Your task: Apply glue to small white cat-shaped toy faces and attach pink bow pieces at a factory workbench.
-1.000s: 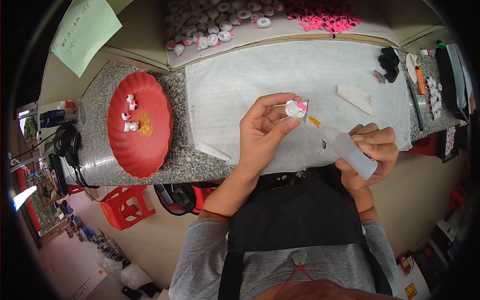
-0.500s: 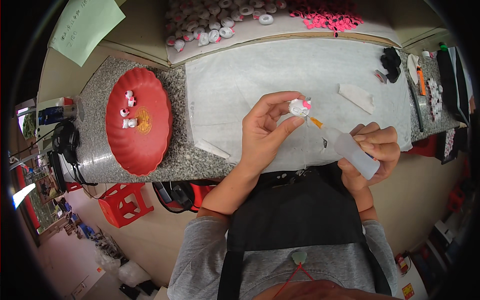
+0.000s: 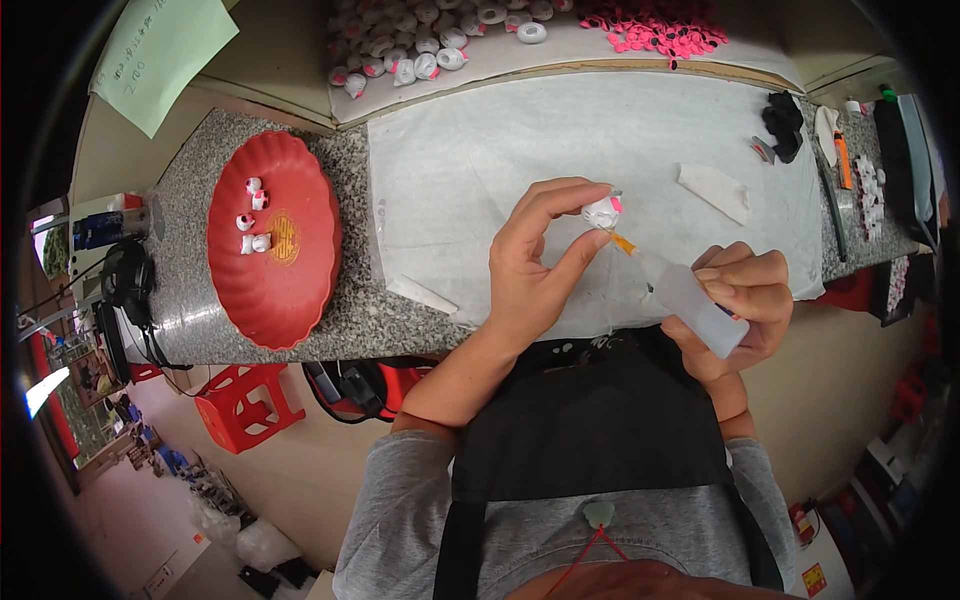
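Observation:
Between the thumb and fingertips of my left hand [image 3: 530, 260] is a small white figurine head [image 3: 600, 212] with a pink patch at its right side. My right hand [image 3: 752, 300] is wrapped round a translucent squeeze bottle [image 3: 695, 305], tilted up and to the left. Its orange nozzle [image 3: 622, 243] points at the lower edge of the figurine head, close to my left thumb. Whether the fine tip touches the head cannot be made out. Both hands are above a white sheet [image 3: 500, 150] on the bench.
On the left, a red scalloped tray [image 3: 275, 310] carries several small white-and-pink pieces [image 3: 257, 243]. Behind the sheet are many white heads [image 3: 425, 65] and a heap of pink pieces [image 3: 655, 38]. A black cloth [image 3: 783, 127] and an orange marker-like tool [image 3: 844, 162] lie at the right.
The figurine head has turned in my left fingers, so its pink patch faces further right. My right hand has shifted the bottle slightly left, its nozzle staying near the head.

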